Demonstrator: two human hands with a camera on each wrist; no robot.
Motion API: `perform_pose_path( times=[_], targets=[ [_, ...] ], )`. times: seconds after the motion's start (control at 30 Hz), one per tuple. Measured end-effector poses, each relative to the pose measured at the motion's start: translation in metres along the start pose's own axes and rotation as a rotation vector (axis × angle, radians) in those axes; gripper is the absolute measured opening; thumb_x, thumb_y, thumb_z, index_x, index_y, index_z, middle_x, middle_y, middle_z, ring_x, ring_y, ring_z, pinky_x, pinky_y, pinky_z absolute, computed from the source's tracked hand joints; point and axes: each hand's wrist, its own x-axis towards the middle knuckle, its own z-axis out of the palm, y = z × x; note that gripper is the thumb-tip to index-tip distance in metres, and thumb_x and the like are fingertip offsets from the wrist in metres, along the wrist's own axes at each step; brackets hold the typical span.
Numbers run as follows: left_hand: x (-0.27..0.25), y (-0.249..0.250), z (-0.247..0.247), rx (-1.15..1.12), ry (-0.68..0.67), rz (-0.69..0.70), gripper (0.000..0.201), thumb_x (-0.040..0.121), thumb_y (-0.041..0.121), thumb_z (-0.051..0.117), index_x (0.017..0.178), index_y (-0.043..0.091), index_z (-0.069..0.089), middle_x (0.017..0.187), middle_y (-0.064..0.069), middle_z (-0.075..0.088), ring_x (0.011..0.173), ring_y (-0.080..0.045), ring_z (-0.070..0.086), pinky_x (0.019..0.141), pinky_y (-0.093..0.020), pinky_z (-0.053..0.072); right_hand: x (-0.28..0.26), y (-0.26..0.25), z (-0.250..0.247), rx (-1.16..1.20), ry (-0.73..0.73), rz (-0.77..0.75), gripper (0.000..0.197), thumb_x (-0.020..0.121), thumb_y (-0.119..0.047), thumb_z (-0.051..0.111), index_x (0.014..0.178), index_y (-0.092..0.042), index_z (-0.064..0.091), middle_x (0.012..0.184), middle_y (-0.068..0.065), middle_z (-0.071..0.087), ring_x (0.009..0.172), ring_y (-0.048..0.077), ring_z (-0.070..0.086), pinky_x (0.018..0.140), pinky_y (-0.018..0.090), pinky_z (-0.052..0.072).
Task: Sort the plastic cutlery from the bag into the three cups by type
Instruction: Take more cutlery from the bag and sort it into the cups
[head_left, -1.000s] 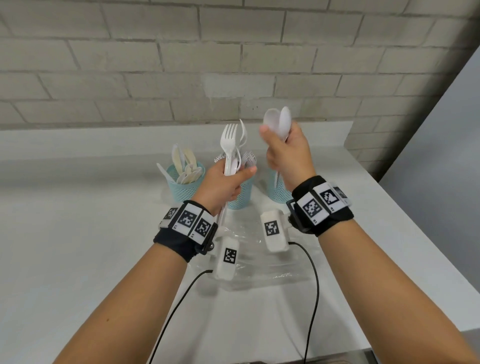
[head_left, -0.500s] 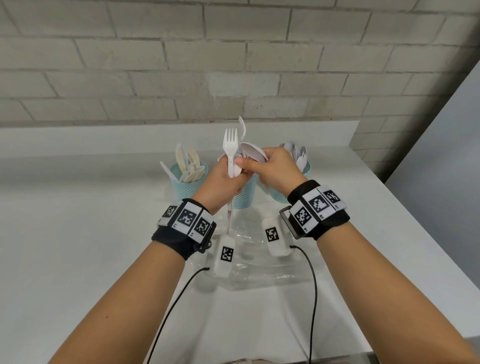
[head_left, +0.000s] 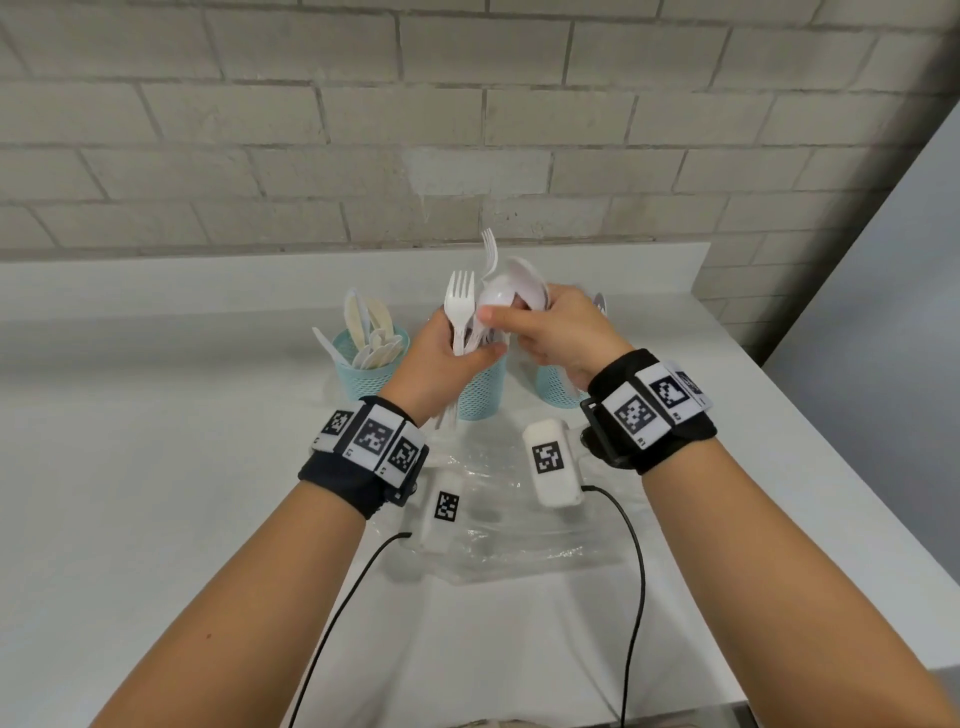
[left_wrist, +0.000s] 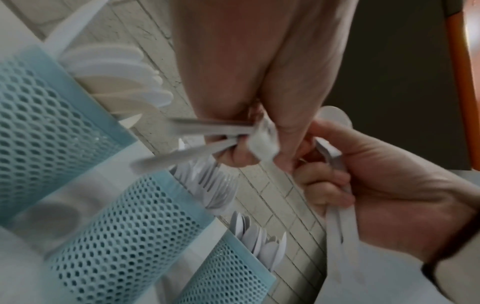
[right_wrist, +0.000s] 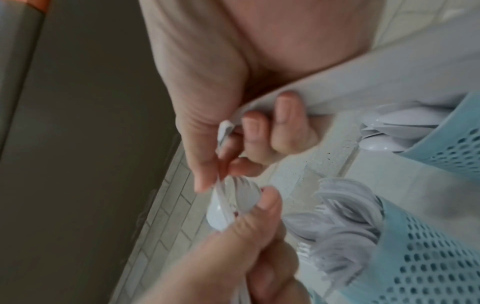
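Observation:
My left hand (head_left: 467, 349) grips a bundle of white plastic cutlery upright by the handles, with forks (head_left: 460, 299) sticking up. My right hand (head_left: 501, 323) pinches white spoons (head_left: 511, 288) at the top of that bundle; the right wrist view shows its thumb and fingers on the spoon bowls (right_wrist: 228, 205). Behind the hands stand three teal mesh cups: the left cup (head_left: 369, 371) holds knives, the middle cup (head_left: 480, 395) holds forks (left_wrist: 213, 185), and the right cup (head_left: 558, 387) holds spoons (right_wrist: 397, 127). The clear plastic bag (head_left: 498, 525) lies flat under my wrists.
The white table (head_left: 156, 493) ends at a brick wall (head_left: 467, 130) right behind the cups. Its right edge (head_left: 841, 499) runs diagonally close to my right forearm. Two black cables (head_left: 636, 571) hang from the wrist cameras over the bag.
My right hand came down from holding spoons high near the right cup, moved left to the bundle in my left hand, and now pinches spoons there. The left hand stayed put.

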Motion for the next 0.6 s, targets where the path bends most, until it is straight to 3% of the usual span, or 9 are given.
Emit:
perform_pose_path(
  times=[0.1,0.17,0.23,0.3,0.37,0.43,0.53,0.6],
  targets=[
    [-0.002,-0.001,-0.006,0.006,-0.023,-0.041,0.024,0.085,0.016,0.068,0.106,0.011,0.059,0.079,0.003,0.060,0.063,-0.006,0.052,0.058,-0.019,0.042,0.000,-0.007,-0.006,0.178,0.085,-0.102,0.009,0.085,-0.013,0.065,0.089,-0.008,0.059,0.054,-0.005,0.055,0.037,0.004,0.037,0.036,0.015,0.029],
    [-0.002,-0.003,-0.010,-0.004,0.005,-0.055,0.012,0.086,0.016,0.067,0.097,0.014,0.061,0.070,0.004,0.056,0.055,-0.006,0.046,0.053,-0.020,0.040,0.002,-0.011,-0.011,0.259,0.179,-0.174,0.019,0.088,-0.010,0.057,0.098,0.005,0.063,0.059,-0.001,0.059,0.038,0.005,0.032,0.036,0.016,0.026],
    [-0.003,-0.003,-0.013,-0.041,0.054,-0.057,0.007,0.086,0.016,0.067,0.089,0.014,0.061,0.066,0.001,0.054,0.052,-0.008,0.043,0.051,-0.022,0.039,0.004,-0.015,-0.019,0.347,0.256,-0.233,0.020,0.082,-0.011,0.054,0.075,-0.003,0.070,0.067,0.010,0.054,0.043,0.008,0.029,0.040,0.020,0.020],
    [-0.001,-0.003,-0.019,-0.050,0.120,-0.043,0.017,0.084,0.019,0.069,0.074,0.016,0.056,0.059,0.001,0.049,0.049,-0.008,0.042,0.051,-0.021,0.040,0.008,-0.019,-0.029,0.373,0.351,-0.250,0.013,0.072,-0.015,0.055,0.060,-0.011,0.061,0.072,0.012,0.045,0.048,0.010,0.032,0.042,0.022,0.024],
    [0.002,-0.002,-0.024,-0.068,0.166,-0.029,0.030,0.084,0.021,0.071,0.065,0.018,0.047,0.054,0.003,0.046,0.048,-0.010,0.043,0.052,-0.022,0.042,0.012,-0.019,-0.039,0.353,0.450,-0.240,0.006,0.066,-0.016,0.056,0.069,-0.013,0.051,0.068,0.004,0.041,0.055,0.011,0.037,0.046,0.020,0.034],
    [0.004,0.003,-0.027,-0.106,0.191,-0.016,0.033,0.084,0.018,0.070,0.064,0.017,0.044,0.051,0.001,0.046,0.047,-0.013,0.045,0.054,-0.023,0.042,0.020,-0.018,-0.048,0.361,0.495,-0.245,0.010,0.071,-0.013,0.056,0.079,-0.017,0.050,0.072,0.000,0.041,0.065,0.012,0.039,0.052,0.017,0.039],
    [0.011,0.014,-0.031,-0.232,0.211,-0.026,0.029,0.084,0.009,0.068,0.069,0.016,0.044,0.050,0.001,0.046,0.044,-0.012,0.046,0.049,-0.019,0.043,0.027,-0.017,-0.057,0.313,0.449,-0.318,0.025,0.082,-0.010,0.051,0.098,-0.028,0.058,0.080,-0.004,0.048,0.074,0.008,0.045,0.068,0.015,0.041],
    [0.016,0.024,-0.032,-0.278,0.197,-0.018,0.028,0.084,0.008,0.068,0.070,0.016,0.045,0.047,0.005,0.046,0.042,-0.011,0.046,0.047,-0.019,0.042,0.031,-0.016,-0.063,0.237,0.398,-0.381,0.024,0.091,-0.011,0.047,0.105,-0.027,0.059,0.075,-0.004,0.048,0.070,0.008,0.046,0.070,0.019,0.043]
  ],
)
